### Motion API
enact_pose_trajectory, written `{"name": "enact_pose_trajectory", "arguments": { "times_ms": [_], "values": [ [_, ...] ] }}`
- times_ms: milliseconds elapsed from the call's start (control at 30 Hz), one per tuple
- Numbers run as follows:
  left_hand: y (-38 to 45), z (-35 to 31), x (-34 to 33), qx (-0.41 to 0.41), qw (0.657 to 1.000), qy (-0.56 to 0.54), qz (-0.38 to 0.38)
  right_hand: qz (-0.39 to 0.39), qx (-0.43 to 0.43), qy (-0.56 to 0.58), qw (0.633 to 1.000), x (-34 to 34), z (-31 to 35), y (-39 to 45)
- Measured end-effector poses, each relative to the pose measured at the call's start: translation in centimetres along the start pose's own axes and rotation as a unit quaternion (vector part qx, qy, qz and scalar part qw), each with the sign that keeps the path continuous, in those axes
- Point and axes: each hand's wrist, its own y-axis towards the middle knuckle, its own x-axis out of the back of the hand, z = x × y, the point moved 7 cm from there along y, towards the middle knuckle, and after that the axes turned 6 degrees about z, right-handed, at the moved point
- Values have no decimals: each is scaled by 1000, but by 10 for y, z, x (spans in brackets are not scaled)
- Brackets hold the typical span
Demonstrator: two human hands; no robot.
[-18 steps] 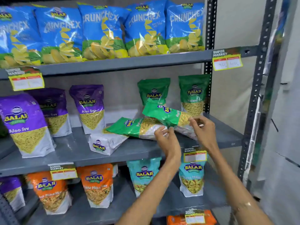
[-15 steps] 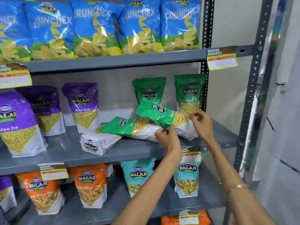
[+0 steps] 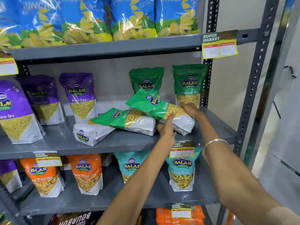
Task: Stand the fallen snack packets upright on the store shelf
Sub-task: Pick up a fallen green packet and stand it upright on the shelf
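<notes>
Head camera looks down on the middle grey metal shelf [image 3: 48, 142], where most of the job remains, as I judge it. Both hands are on the uppermost fallen green plastic snack packet [image 3: 155, 108], which lies tilted across the others with its white bottom end toward the shelf's front right. The left hand [image 3: 167, 125] has its fingers curled against the near side of that packet at the white base, and the right hand [image 3: 190, 110] cups the far side, fingers wrapped round it; it looks gripped between the two, though not yet raised upright. Beneath and to its left lies a second fallen green packet [image 3: 123, 119], flat on its back, and under that one's end a fallen white packet [image 3: 90, 133], also lying down near the shelf front. Two upright green packets [image 3: 190, 85] stand at the back right, and the purple upright packets [image 3: 79, 95] to the left look in order. So, three packets down, none of them righted; the one in hand seems the first being dealt with, with open shelf in front of the standing green ones to set it on.
</notes>
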Motion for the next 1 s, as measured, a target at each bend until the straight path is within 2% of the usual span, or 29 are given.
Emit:
{"name": "enact_pose_trajectory", "arguments": {
  "times_ms": [100,233,367,500,700,833,1000],
  "values": [
    [-9,1,7,-58,998,15,-22,-4,19,-10,1000,2,6,-24],
    [-40,-11,19,-172,982,79,-2,-9,86,-27,996,-8,13,-79],
    [-74,-26,52,-210,970,123,9,-19,143,63,988,-45,11,-143],
    [-118,-61,87,-275,951,142,14,-69,191,132,970,-85,22,-190],
    [-187,-123,123,-356,918,171,47,-117,274,218,929,-122,83,-261],
    [-230,-150,124,-380,909,158,71,-121,312,244,910,-133,111,-291],
    [-243,-158,127,-381,908,155,85,-119,318,236,910,-138,127,-302]
  ]
}}
